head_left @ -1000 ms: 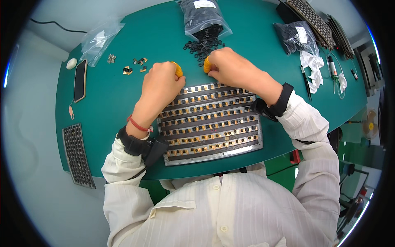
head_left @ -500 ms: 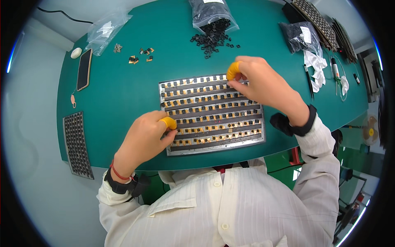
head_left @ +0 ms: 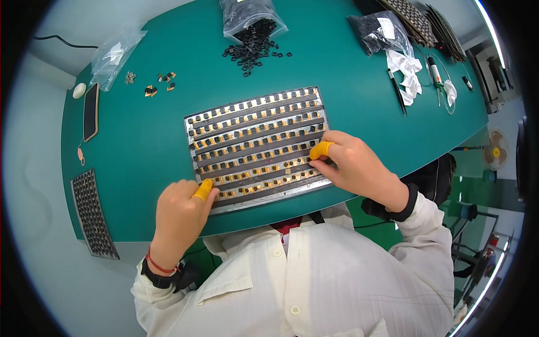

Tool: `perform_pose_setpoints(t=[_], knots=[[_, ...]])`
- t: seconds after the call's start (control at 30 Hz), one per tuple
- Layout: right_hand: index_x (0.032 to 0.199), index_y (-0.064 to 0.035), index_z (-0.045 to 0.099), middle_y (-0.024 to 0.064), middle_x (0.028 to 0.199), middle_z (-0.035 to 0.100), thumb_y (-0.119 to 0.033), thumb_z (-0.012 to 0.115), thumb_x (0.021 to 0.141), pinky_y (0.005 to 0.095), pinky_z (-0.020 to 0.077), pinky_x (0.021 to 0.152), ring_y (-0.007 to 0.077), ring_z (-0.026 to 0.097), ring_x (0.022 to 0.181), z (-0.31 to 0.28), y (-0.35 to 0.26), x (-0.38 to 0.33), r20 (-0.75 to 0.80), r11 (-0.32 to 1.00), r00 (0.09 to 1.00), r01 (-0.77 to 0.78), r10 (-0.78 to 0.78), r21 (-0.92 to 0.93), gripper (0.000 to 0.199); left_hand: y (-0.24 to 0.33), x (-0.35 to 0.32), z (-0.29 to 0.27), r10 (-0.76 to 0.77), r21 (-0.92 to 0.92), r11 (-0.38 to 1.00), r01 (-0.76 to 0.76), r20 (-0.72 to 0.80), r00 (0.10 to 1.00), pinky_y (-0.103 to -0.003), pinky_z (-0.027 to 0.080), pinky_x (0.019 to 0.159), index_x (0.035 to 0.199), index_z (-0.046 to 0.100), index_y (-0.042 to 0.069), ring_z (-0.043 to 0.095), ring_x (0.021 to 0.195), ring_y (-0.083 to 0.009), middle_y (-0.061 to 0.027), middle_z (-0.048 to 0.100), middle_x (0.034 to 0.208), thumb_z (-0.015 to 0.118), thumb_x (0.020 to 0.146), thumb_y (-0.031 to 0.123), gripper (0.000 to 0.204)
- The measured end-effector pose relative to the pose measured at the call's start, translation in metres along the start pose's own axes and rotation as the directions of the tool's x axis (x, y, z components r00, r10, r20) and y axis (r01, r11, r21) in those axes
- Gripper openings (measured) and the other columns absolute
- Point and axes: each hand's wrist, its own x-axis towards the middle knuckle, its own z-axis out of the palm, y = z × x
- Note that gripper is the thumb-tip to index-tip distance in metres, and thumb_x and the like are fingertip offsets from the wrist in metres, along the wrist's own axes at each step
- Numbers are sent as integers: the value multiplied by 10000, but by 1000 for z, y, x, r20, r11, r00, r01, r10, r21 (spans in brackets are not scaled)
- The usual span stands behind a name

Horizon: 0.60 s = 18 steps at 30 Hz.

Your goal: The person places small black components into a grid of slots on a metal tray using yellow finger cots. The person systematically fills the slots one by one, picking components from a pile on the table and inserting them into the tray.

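Metal tray (head_left: 255, 121) (near table edge): left hand (head_left: 179, 213) and right hand (head_left: 351, 163) pinch its lower corners, grip clamped.

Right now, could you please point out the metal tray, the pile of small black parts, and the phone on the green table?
Metal tray (head_left: 255, 115): head view, on a bare strip near its far edge.
Pile of small black parts (head_left: 252, 49): head view, middle of the heap.
Phone (head_left: 90, 111): head view, centre of its dark screen.

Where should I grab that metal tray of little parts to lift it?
Probably by the two short ends of the metal tray, coming in from left and right. It lies flat and wide, its top is filled with small parts, and the left hand and right hand already sit there.
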Motion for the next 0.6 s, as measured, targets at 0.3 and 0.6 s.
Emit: perform_pose_setpoints(t=[0.3, 0.6], knots=[[722, 2, 672, 98, 695, 585, -178, 707, 863, 373, 508, 562, 269, 622, 653, 13, -12, -8, -17, 990, 1000, 0, -3, -143, 232, 9, 4, -9, -95, -70, 991, 111, 194, 976, -410, 450, 518, 595, 624, -13, 576, 547, -324, -138, 570, 621, 733, 859, 252, 390], [591, -19, 623, 149, 559, 595, -218, 676, 887, 404, 494, 494, 325, 592, 488, 10, -21, -1, 193, 981, 980, -20, 58, -193, 361, -15, 86, -32, -23, -213, 975, 59, 167, 986, -412, 500, 673, 849, 691, -49, 641, 752, -362, -207, 652, 872, 680, 902, 193, 248]])
